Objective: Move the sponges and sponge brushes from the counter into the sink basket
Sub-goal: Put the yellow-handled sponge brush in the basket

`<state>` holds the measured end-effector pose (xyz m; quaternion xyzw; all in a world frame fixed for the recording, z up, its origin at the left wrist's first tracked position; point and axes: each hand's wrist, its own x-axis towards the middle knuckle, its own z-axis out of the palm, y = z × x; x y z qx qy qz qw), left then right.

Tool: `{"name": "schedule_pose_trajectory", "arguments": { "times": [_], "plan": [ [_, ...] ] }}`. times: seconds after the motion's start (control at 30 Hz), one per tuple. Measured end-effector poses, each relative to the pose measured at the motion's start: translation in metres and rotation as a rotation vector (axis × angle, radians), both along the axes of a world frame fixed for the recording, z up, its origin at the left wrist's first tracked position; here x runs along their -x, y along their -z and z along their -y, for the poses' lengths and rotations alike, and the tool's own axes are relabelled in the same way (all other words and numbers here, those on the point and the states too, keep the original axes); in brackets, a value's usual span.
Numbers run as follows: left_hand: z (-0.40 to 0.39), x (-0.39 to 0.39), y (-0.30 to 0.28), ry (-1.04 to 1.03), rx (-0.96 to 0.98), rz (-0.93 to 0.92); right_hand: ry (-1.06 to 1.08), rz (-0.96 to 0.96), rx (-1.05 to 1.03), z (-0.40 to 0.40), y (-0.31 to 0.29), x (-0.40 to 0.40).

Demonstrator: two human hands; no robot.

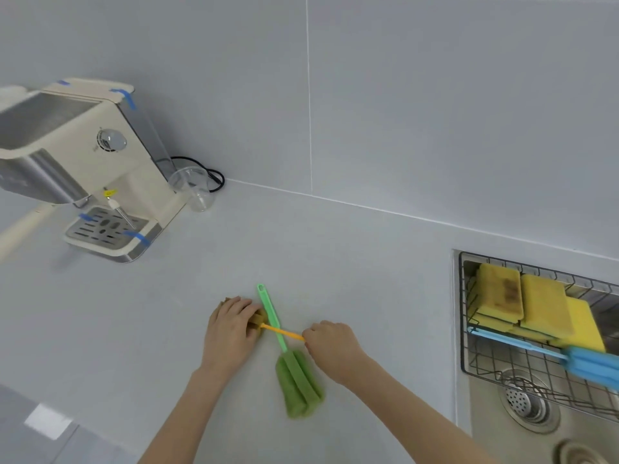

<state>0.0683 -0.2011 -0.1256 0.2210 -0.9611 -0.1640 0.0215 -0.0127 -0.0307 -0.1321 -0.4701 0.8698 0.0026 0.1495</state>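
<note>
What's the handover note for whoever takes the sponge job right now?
Left hand: covering the yellow sponge brush head on the counter.
Right hand: fingers closed on that brush's handle end.
Green sponge brush: loose on the counter, crossing the yellow handle.
Done: yellow sponges and blue sponge brush in the sink basket.
Left: yellow and green brushes.

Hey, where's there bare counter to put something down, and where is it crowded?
Bare grey counter runs between the cream coffee machine and the wire sink basket. Crowded: the basket, with yellow sponges and a blue sponge brush, and where both hands meet the crossed green sponge brush and orange-handled brush.
</note>
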Motion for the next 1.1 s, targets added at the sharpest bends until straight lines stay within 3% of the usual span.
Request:
{"name": "schedule_pose_trajectory", "arguments": {
  "times": [0.17, 0.23, 0.3, 0.43, 0.63, 0.83, 1.1],
  "plan": [
    [0.002, 0.013, -0.017, 0.048, -0.021, -0.053, 0.017, -0.063, -0.020, -0.008, -0.009, 0.010],
    [-0.004, 0.023, -0.029, 0.077, -0.035, -0.081, 0.055, -0.154, 0.079, -0.023, -0.015, 0.018],
    [-0.018, 0.034, -0.040, 0.112, -0.048, -0.119, 0.107, -0.251, 0.051, -0.042, -0.025, 0.027],
    [-0.055, 0.055, -0.057, 0.243, -0.059, -0.227, 0.187, -0.339, 0.091, -0.091, -0.028, 0.049],
    [-0.133, 0.091, -0.059, 0.420, -0.056, -0.250, 0.295, -0.435, 0.220, -0.189, -0.037, 0.066],
    [-0.219, 0.120, -0.060, 0.502, -0.098, -0.268, 0.414, -0.449, 0.290, -0.284, -0.041, 0.075],
    [-0.331, 0.147, -0.039, 0.578, -0.163, -0.115, 0.525, -0.355, 0.163, -0.397, -0.027, 0.086]
  ]
}}
